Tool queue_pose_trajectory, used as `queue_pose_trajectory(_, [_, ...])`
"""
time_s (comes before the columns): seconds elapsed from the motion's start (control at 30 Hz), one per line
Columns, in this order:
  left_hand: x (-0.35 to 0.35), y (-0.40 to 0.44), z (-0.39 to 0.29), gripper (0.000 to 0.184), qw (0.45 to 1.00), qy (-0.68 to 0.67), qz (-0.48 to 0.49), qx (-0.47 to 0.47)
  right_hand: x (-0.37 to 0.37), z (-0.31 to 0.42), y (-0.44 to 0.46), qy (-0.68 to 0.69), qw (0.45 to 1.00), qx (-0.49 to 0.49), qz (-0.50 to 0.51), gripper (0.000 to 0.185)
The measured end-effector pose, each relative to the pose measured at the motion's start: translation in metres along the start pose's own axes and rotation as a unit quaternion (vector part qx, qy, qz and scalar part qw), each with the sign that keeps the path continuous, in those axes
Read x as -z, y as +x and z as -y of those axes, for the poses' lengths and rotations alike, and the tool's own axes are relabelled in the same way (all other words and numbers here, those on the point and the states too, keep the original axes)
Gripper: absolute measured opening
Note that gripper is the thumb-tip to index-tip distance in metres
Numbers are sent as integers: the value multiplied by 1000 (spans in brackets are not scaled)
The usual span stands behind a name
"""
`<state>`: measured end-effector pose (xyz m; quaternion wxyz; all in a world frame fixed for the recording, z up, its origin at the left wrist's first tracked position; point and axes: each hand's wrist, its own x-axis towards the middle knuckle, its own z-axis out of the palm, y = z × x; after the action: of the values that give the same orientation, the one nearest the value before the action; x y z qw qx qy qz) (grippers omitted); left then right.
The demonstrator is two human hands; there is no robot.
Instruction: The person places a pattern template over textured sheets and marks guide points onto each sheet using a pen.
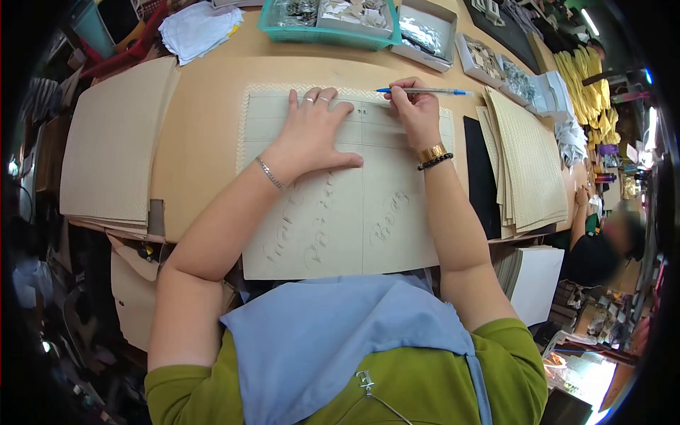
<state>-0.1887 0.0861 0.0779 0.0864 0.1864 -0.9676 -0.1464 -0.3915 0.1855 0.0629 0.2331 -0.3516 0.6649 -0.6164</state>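
A large pale sheet (397, 248) with a zigzag-patterned border lies on the wooden table in front of me. Ruled lines and handwriting mark its surface, and a vertical line runs down its middle. My left hand (315, 134) rests on the sheet's upper part, fingers spread and thumb stretched to the right. Near the upper right of the sheet, my right hand (416, 113) grips a blue pen (443, 91). The pen lies nearly level, its blue tip pointing left, and I cannot tell whether it touches the sheet.
Stacks of patterned sheets stand left (117, 142) and right (528, 166). A teal tray (326, 35) and an open box (425, 35) of small packets sit at the back. White cloth (200, 30) lies back left. Another person (602, 241) sits at far right.
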Motion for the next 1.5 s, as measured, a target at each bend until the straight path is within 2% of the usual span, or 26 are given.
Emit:
queue_pose_trajectory(0.23, [-12, -1, -3, 102, 998, -42, -54, 10, -1, -13, -1, 31, 999, -12, 11, 12])
queue_pose_trajectory(0.53, [-20, -17, -14, 99, 994, -23, -108, -13, 1, -13, -26, 33, 999, -4, -1, 11])
queue_pose_trajectory(0.73, [-19, -18, -16, 106, 998, -6, -53, 25, 2, -15, -26, -7, 999, 31, 10, 9])
queue_pose_trajectory(1.03, [-19, 13, -12, 116, 996, 30, -46, 64, 8, -20, 7, 22, 999, 20, 11, 14])
queue_pose_trajectory(1.23, [-4, 16, -17, 110, 996, 7, 23, 83, 17, -17, 13, 33, 999, -6, -14, 14])
queue_pose_trajectory(1.5, [-19, 4, -19, 102, 998, 9, -31, 54, 1, -18, 17, 21, 1000, 16, 0, 13])
